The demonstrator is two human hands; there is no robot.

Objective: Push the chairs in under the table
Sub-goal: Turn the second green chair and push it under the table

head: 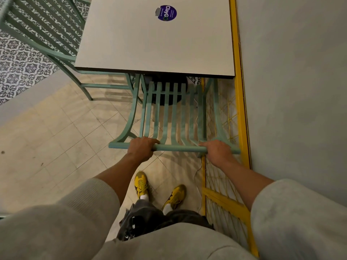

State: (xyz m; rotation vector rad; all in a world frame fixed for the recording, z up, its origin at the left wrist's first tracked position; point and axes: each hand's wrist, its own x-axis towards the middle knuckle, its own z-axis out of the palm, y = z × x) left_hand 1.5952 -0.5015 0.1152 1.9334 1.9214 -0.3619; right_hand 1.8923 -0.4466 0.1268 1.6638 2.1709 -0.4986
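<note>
I am gripping the top rail of the green slatted chair (174,117) with both hands: my left hand (141,147) is wrapping its fingers around the rail near its left end, and my right hand (217,150) is curling closed over it near the right end. The chair's seat is sitting tucked beneath the near edge of the white table (155,44). A second green chair (47,40) is standing at the table's left edge, not tucked under.

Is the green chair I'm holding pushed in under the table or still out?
In, mostly: the chair's seat front disappears under the table edge, while its backrest stays outside, gripped by left hand and right hand.
</note>
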